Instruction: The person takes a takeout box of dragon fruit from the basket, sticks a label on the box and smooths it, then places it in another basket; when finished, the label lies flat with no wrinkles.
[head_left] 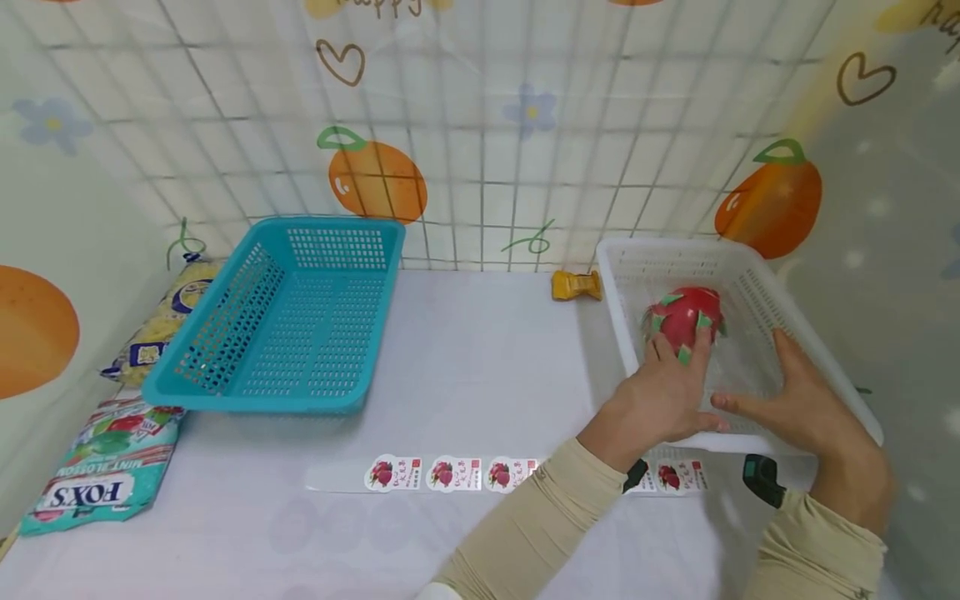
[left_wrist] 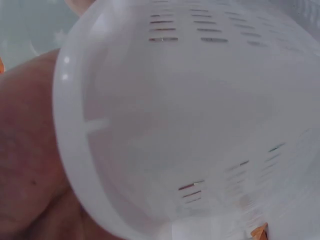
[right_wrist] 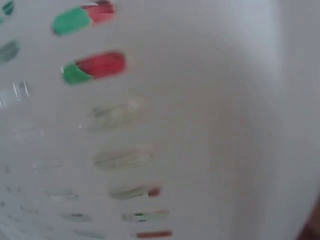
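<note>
A red dragon fruit [head_left: 688, 310] with green scale tips lies in the white plastic basket [head_left: 613, 312] on the right. My left hand [head_left: 660, 402] reaches over the basket's near side, its extended fingertips at the fruit's near end. Spread over the near right part of the same basket is my right hand [head_left: 806, 404], with nothing in its fingers. In the left wrist view the basket wall [left_wrist: 200, 100] fills most of the picture beside part of the hand [left_wrist: 30, 145]. Red and green patches of the dragon fruit [right_wrist: 102, 65] show through slots in the right wrist view.
A strip of dragon fruit labels [head_left: 453, 474] lies in front, partly behind my left forearm. A turquoise basket [head_left: 255, 402] stands left, beside a yellow snack bag [head_left: 161, 321] and a FOX'S candy bag [head_left: 112, 467]. A small yellow packet [head_left: 576, 286] sits by the white basket.
</note>
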